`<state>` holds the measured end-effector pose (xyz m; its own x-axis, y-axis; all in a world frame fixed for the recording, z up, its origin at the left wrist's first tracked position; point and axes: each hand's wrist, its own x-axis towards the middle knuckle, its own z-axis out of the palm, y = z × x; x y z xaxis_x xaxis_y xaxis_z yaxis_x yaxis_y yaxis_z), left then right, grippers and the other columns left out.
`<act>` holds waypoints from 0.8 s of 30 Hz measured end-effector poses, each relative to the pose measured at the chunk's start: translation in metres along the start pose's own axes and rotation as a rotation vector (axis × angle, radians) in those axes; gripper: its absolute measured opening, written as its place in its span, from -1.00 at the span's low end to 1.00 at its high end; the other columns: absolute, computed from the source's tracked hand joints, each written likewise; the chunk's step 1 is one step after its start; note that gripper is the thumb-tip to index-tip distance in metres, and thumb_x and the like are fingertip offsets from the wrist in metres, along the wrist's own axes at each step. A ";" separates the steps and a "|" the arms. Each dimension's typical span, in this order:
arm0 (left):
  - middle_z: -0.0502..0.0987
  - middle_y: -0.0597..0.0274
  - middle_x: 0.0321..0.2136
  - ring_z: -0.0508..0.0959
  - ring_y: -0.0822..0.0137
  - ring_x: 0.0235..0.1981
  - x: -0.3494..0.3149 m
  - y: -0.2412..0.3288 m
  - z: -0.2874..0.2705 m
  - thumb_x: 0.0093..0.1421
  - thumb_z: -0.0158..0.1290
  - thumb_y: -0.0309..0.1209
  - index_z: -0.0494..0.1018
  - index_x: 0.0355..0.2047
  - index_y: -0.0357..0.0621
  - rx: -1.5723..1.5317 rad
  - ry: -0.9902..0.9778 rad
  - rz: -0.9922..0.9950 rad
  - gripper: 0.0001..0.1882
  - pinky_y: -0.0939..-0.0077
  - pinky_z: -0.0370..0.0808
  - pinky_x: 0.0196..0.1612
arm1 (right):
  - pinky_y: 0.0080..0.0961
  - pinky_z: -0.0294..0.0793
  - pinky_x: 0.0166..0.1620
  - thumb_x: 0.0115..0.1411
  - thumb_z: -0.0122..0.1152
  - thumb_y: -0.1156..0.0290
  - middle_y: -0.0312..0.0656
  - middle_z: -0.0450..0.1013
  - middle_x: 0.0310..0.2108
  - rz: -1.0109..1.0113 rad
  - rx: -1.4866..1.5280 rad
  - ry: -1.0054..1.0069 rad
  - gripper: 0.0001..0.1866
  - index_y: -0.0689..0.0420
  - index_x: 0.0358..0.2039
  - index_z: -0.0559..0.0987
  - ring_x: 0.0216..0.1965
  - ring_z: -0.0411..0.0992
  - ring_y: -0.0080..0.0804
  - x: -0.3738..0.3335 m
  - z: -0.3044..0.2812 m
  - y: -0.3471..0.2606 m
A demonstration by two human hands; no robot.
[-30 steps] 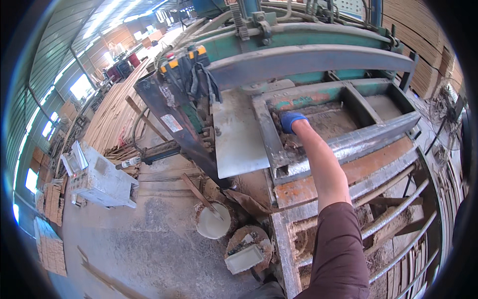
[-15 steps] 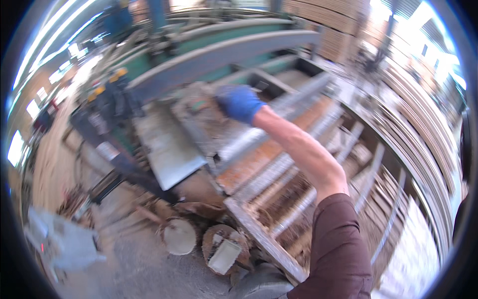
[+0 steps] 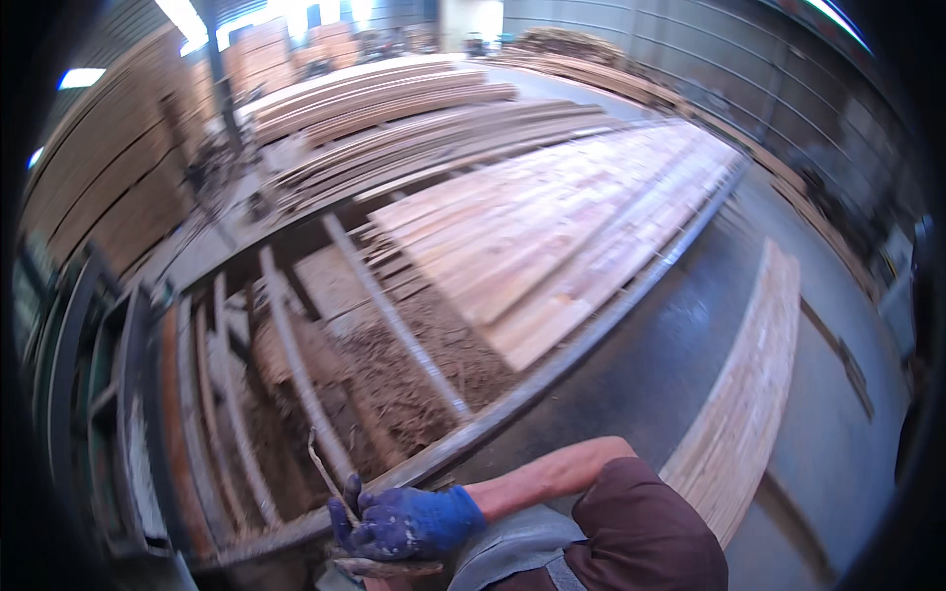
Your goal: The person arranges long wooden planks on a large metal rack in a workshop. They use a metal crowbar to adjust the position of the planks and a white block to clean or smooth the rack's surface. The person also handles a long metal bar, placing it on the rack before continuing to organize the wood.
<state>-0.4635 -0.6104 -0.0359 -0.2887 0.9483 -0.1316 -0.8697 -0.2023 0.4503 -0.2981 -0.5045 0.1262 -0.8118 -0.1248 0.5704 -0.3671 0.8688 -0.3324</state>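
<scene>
From my camera I look down on a long steel frame (image 3: 493, 421) that runs away from me, spanned at its near end by spaced metal crossbars (image 3: 304, 369). At its far end I see a wide panel of pale boards (image 3: 562, 236) lying flat across it, blurred a little. Between and below the bars I make out loose wood debris (image 3: 434, 345). To the right is the smooth grey floor (image 3: 641, 360), where I find a long plank (image 3: 744, 394) and, beyond it, a narrow dark strip (image 3: 838, 355). Past the frame I see long stacked boards (image 3: 424, 133).
</scene>
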 end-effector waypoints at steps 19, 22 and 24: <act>0.64 0.01 -0.37 0.69 0.23 -0.39 0.163 -0.685 0.493 0.40 0.06 -0.15 0.53 -0.10 -0.32 0.833 -0.747 -0.537 -0.60 0.46 0.65 -0.43 | 0.08 0.38 -0.01 0.07 0.27 0.20 -0.18 0.51 -0.52 1.453 -0.939 0.142 -0.71 0.07 -0.23 0.64 -0.39 0.52 -0.22 -0.650 -0.389 -0.076; 0.64 0.01 -0.38 0.68 0.23 -0.40 0.194 -0.782 0.530 0.38 0.08 -0.16 0.53 -0.11 -0.33 0.796 -0.742 -0.574 -0.61 0.45 0.66 -0.42 | -0.10 0.44 -0.16 0.06 0.25 0.29 -0.18 0.50 -0.57 1.494 -0.981 0.253 -0.82 0.06 -0.34 0.61 -0.47 0.51 -0.21 -0.726 -0.441 -0.053; 0.64 0.02 -0.39 0.69 0.22 -0.40 0.208 -0.844 0.554 0.38 0.07 -0.18 0.52 -0.11 -0.34 0.782 -0.722 -0.604 -0.61 0.45 0.66 -0.42 | -0.18 0.46 -0.26 0.06 0.25 0.33 -0.15 0.51 -0.57 1.499 -0.979 0.341 -0.85 0.08 -0.35 0.60 -0.48 0.51 -0.17 -0.778 -0.472 -0.039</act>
<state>0.4322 -0.1074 0.0460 0.5830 0.8069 -0.0950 -0.2400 0.2827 0.9287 0.5623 -0.2148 0.0495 -0.0044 0.9204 0.3910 0.9729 0.0944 -0.2112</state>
